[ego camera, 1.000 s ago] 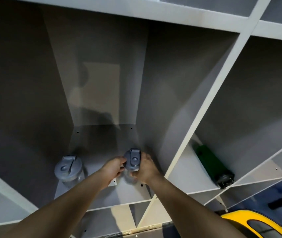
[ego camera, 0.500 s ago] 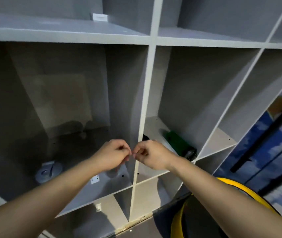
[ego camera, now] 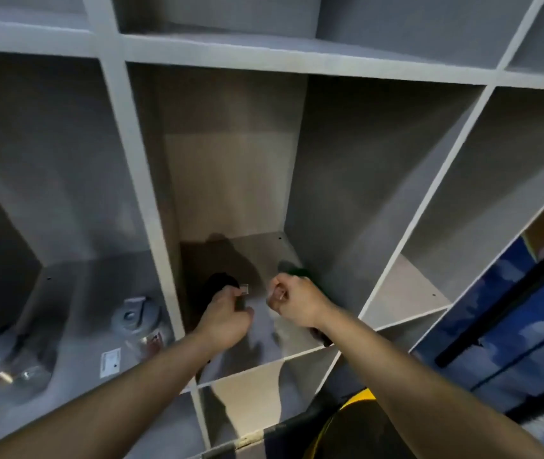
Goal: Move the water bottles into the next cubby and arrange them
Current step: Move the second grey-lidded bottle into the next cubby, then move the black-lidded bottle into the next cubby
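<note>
Placing step: my left hand (ego camera: 227,318) gripping dark bottle (ego camera: 212,289) in middle cubby (ego camera: 300,352); right hand (ego camera: 297,301) clenched, contents unclear. Next: fetch grey-lidded bottle (ego camera: 136,321).

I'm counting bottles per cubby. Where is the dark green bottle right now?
In the head view, the dark green bottle lies in the middle cubby, against its right wall, mostly hidden behind the right hand.
</note>
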The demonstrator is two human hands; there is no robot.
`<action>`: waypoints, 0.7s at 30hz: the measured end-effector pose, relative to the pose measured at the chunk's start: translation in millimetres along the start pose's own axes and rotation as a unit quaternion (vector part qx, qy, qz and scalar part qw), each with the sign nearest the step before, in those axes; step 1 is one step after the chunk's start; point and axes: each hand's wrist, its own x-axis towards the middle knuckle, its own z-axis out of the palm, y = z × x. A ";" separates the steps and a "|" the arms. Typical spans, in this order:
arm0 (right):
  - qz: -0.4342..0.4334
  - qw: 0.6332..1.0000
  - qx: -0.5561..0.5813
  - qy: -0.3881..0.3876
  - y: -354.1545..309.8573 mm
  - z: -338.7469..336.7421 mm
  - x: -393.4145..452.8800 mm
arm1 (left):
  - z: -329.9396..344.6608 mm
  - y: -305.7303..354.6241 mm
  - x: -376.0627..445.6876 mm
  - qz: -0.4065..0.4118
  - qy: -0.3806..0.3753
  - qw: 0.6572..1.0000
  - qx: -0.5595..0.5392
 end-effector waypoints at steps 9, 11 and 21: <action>-0.004 0.992 -0.040 -0.120 39.1 43.7 121.0 | 4.2 -19.3 83.8 -0.180 0.124 0.975 -0.040; -0.010 0.989 -0.051 -0.138 41.0 57.9 136.9 | 6.4 -27.7 95.6 -0.212 0.129 0.966 -0.072; -0.049 0.982 -0.014 -0.179 34.9 112.9 166.2 | 18.0 -26.3 102.2 -0.214 0.136 0.941 -0.223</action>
